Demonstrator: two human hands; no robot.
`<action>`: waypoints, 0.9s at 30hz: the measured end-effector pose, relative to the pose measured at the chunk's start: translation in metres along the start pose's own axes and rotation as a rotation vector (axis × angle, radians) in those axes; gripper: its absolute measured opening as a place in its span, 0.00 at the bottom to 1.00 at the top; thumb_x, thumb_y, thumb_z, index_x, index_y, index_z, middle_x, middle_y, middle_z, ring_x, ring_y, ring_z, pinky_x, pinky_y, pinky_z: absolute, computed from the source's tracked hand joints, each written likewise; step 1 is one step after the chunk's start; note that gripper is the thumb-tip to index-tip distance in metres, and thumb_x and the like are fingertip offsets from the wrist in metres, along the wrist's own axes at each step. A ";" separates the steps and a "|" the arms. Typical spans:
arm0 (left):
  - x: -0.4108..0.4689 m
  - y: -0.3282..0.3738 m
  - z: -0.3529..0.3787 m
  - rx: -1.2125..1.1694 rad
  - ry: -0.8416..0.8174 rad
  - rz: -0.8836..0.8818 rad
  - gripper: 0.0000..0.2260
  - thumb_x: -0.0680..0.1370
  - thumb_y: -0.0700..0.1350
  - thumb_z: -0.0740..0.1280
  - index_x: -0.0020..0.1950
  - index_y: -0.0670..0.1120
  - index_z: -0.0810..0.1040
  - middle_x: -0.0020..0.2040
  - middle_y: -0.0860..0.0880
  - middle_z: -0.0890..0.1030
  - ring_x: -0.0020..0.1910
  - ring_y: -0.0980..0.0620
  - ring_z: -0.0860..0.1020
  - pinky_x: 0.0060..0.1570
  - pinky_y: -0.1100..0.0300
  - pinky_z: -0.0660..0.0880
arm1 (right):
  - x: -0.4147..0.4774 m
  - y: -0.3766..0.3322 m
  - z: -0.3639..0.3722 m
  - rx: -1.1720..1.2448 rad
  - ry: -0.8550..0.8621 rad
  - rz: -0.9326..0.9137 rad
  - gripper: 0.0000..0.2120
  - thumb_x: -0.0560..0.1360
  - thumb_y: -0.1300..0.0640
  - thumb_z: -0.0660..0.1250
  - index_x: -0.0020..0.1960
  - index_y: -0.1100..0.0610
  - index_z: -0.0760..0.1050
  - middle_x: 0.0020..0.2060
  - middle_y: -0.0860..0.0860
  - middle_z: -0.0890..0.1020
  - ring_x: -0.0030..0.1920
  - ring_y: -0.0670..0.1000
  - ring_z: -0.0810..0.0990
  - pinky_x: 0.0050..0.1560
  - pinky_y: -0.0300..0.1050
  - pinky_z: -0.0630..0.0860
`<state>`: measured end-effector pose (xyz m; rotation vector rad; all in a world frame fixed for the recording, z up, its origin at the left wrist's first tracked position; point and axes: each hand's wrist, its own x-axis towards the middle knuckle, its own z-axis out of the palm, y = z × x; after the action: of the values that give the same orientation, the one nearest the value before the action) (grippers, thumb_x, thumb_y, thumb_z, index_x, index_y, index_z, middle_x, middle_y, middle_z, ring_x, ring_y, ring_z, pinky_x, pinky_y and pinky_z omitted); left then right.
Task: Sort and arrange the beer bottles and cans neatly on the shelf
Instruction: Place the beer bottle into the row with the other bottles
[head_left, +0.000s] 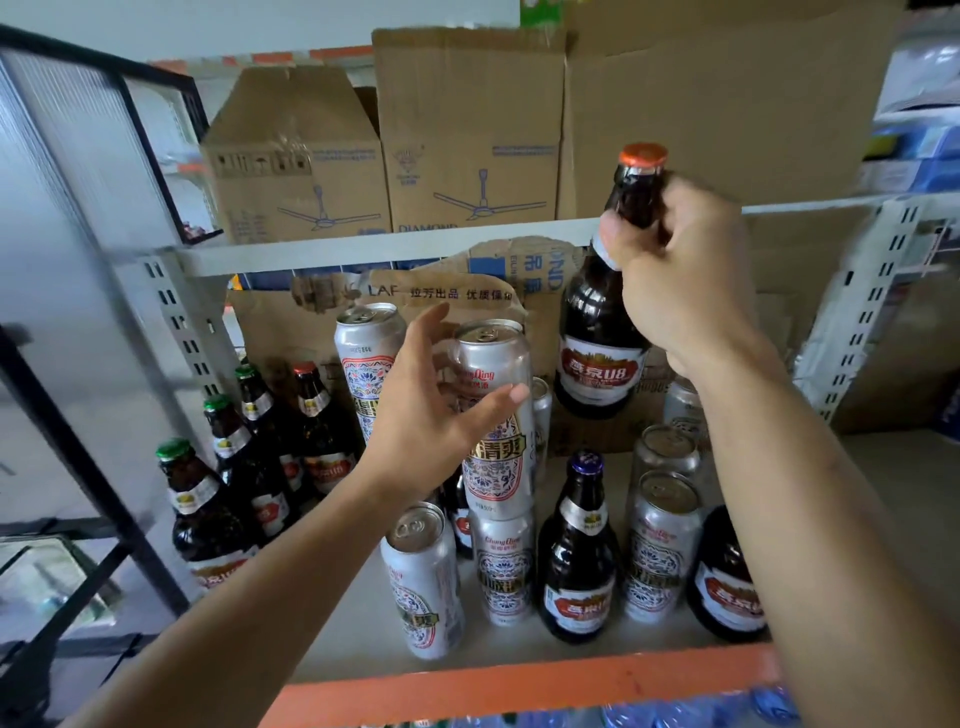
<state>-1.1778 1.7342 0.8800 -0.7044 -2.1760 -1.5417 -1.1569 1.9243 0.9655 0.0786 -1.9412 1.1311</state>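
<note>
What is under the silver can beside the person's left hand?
Another silver can stands on the shelf directly under it, label facing forward. The upper can hides the lower can's lid, so how squarely they sit together cannot be seen.

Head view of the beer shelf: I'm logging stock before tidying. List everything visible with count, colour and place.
Brown bottles: four, green or red caps, shelf left.
Purple-capped bottle: one, brown, front centre.
Front-right bottle: one, brown, behind the right forearm.
Orange-capped bottle: one, brown, held up right of centre.
Silver cans: at least seven, centre and right, some stacked.
Cardboard boxes: three, tan, upper shelf.
Shelf: one, grey board, orange front edge.
Left hand: open, beside top stacked can.
Right hand: grips orange-capped bottle's neck.
</note>
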 end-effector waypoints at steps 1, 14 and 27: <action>0.001 0.001 0.000 0.032 0.002 0.012 0.43 0.65 0.56 0.75 0.75 0.49 0.59 0.55 0.64 0.73 0.45 0.64 0.80 0.44 0.69 0.77 | 0.000 -0.005 -0.002 0.004 0.007 -0.020 0.06 0.77 0.56 0.66 0.50 0.58 0.76 0.43 0.58 0.82 0.38 0.48 0.75 0.35 0.37 0.69; -0.001 0.004 -0.006 0.202 0.000 0.063 0.44 0.67 0.63 0.72 0.76 0.47 0.59 0.70 0.54 0.67 0.69 0.56 0.67 0.67 0.53 0.71 | -0.013 -0.052 -0.026 0.043 0.006 -0.180 0.13 0.75 0.49 0.64 0.48 0.59 0.77 0.40 0.58 0.82 0.41 0.57 0.80 0.45 0.59 0.78; -0.048 0.044 -0.047 -0.439 -0.375 0.097 0.40 0.67 0.57 0.76 0.72 0.42 0.64 0.65 0.42 0.77 0.63 0.42 0.77 0.60 0.46 0.76 | -0.039 -0.088 0.012 0.425 -0.226 -0.052 0.11 0.70 0.50 0.69 0.33 0.56 0.78 0.26 0.45 0.77 0.32 0.47 0.76 0.39 0.47 0.74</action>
<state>-1.1118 1.6935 0.9011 -1.3094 -2.0150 -1.9878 -1.1009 1.8505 0.9955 0.5010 -1.8451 1.5367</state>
